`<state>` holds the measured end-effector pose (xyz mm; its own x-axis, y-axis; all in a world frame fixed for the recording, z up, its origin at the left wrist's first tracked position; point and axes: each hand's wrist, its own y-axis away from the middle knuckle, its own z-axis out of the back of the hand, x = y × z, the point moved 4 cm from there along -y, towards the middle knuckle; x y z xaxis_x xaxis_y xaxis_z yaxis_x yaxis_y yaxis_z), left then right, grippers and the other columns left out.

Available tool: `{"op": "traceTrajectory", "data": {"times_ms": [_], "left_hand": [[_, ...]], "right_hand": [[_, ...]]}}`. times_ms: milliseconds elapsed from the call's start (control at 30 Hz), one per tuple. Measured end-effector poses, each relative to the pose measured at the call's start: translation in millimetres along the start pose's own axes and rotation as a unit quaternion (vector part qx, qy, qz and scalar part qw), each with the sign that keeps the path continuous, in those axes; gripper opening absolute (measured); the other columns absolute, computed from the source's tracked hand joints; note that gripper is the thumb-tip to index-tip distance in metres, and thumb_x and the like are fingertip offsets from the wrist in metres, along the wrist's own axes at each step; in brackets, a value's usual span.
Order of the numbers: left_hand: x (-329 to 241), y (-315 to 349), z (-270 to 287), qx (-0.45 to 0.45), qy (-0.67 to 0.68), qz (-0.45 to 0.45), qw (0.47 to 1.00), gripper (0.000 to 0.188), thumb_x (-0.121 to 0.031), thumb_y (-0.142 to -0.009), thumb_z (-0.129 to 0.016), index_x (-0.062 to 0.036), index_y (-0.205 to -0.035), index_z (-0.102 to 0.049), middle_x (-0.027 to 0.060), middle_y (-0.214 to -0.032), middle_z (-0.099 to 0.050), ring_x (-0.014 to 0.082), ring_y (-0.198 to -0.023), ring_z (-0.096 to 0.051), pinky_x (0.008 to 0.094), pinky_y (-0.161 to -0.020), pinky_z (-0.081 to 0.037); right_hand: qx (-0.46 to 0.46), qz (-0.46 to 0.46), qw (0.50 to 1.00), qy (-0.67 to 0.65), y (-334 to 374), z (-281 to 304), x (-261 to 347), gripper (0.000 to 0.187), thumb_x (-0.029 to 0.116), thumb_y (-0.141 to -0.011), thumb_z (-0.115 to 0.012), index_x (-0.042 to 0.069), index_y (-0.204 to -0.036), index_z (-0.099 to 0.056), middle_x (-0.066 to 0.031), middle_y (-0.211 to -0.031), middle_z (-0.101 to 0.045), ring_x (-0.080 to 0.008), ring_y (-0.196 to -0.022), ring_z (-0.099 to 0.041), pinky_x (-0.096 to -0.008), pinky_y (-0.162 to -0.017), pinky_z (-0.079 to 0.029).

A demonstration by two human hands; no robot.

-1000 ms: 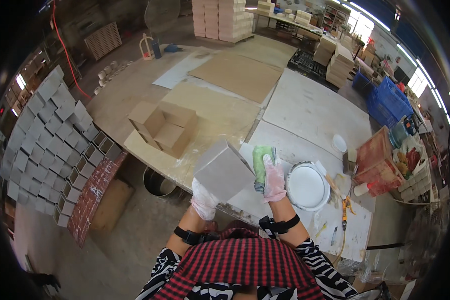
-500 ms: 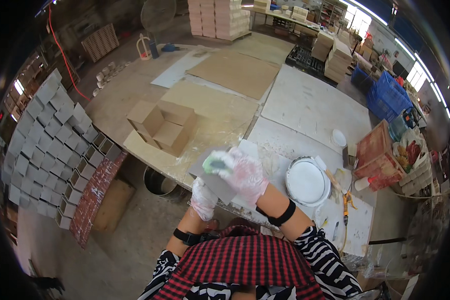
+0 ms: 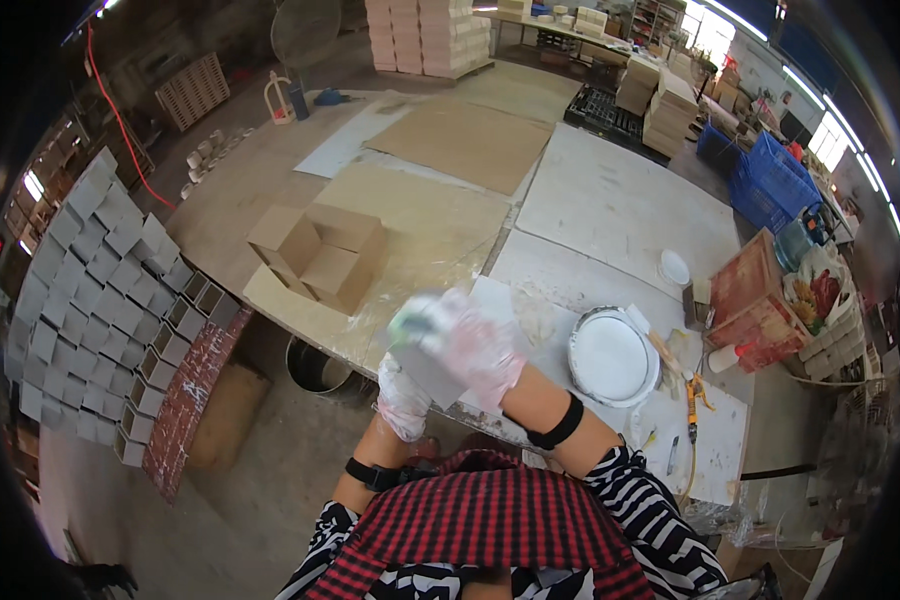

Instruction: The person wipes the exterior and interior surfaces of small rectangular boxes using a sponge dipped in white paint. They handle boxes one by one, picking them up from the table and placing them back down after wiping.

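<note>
In a thin whitish glove, my left hand (image 3: 404, 400) is closed on the near left edge of a grey flat-faced piece (image 3: 432, 380), perhaps a box; its far side is hidden. My right hand (image 3: 475, 350), gloved and smeared with white and pink, is over the top of that piece. A green sponge (image 3: 406, 325), blurred by motion, is gripped in its fingers. Beyond the hands, two brown board boxes (image 3: 335, 250) stand together on the table's left part. To the right of my right hand is a round tub of white paint (image 3: 613, 358).
Grey boxes (image 3: 95, 300) are stacked at the left on a red-brown board (image 3: 195, 400). A metal bucket (image 3: 320, 365) stands below the table edge. Right of the tub lie a brush (image 3: 660, 350) and a yellow air gun (image 3: 694, 395). Farther right is a red crate (image 3: 755, 300).
My right hand with the sponge has shifted slightly left across the grey piece. My left hand keeps its hold. The whole view has shifted a little.
</note>
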<state>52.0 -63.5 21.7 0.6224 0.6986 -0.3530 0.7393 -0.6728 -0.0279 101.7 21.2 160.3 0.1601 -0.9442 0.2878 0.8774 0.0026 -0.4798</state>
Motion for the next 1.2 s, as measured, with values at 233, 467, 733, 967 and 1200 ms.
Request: {"op": "traceTrajectory", "data": {"times_ms": [233, 467, 733, 967, 1200], "left_hand": [[-6, 2, 1, 0.011, -0.125, -0.027, 0.992, 0.046, -0.025, -0.088, -0.047, -0.0018, -0.128, -0.042, 0.0131, -0.127, -0.048, 0.0278, -0.116, -0.048, 0.0411, -0.096, -0.041], [-7, -23, -12, 0.091, -0.472, -0.143, 0.865, 0.049, -0.024, -0.088, -0.055, -0.0044, -0.130, -0.040, 0.0098, -0.126, -0.049, 0.0241, -0.113, -0.050, 0.0376, -0.096, -0.041], [-3, -4, -35, 0.099, -0.291, -0.076, 0.949, 0.044, -0.021, -0.090, -0.052, -0.0051, -0.129, -0.040, 0.0092, -0.125, -0.049, 0.0221, -0.111, -0.050, 0.0357, -0.095, -0.042], [-16, -10, -7, 0.095, -0.361, -0.148, 0.916, 0.036, -0.017, -0.091, -0.049, -0.0045, -0.125, -0.044, 0.0087, -0.120, -0.053, 0.0229, -0.108, -0.053, 0.0348, -0.090, -0.045], [-9, -22, 21, 0.081, 0.032, -0.020, 0.996, 0.041, -0.037, -0.094, -0.035, -0.0096, -0.122, -0.047, 0.0059, -0.119, -0.055, 0.0268, -0.109, -0.052, 0.0418, -0.094, -0.043]], "right_hand": [[-0.106, -0.391, 0.846, -0.348, 20, -8, -120, 0.030, 0.025, -0.085, -0.059, 0.008, -0.110, -0.057, -0.0078, -0.091, -0.061, -0.0187, -0.075, -0.059, -0.0309, -0.064, -0.048], [-0.159, -0.417, 0.593, -0.670, 44, -55, -107, 0.032, 0.024, -0.089, -0.056, 0.005, -0.114, -0.054, -0.0027, -0.092, -0.061, -0.0118, -0.071, -0.057, -0.0241, -0.058, -0.047], [-0.201, -0.373, 0.485, -0.765, 55, -72, -108, 0.036, 0.033, -0.091, -0.052, 0.009, -0.118, -0.052, 0.0003, -0.091, -0.060, -0.0111, -0.067, -0.056, -0.0237, -0.053, -0.045], [-0.140, -0.390, 0.520, -0.747, 55, -58, -91, 0.034, 0.032, -0.091, -0.053, 0.009, -0.115, -0.053, -0.0010, -0.090, -0.060, -0.0116, -0.071, -0.057, -0.0222, -0.056, -0.045], [-0.171, -0.339, 0.677, -0.631, 53, -54, -129, 0.035, 0.022, -0.089, -0.056, 0.000, -0.115, -0.051, -0.0079, -0.099, -0.059, -0.0146, -0.084, -0.059, -0.0263, -0.067, -0.049]]}}
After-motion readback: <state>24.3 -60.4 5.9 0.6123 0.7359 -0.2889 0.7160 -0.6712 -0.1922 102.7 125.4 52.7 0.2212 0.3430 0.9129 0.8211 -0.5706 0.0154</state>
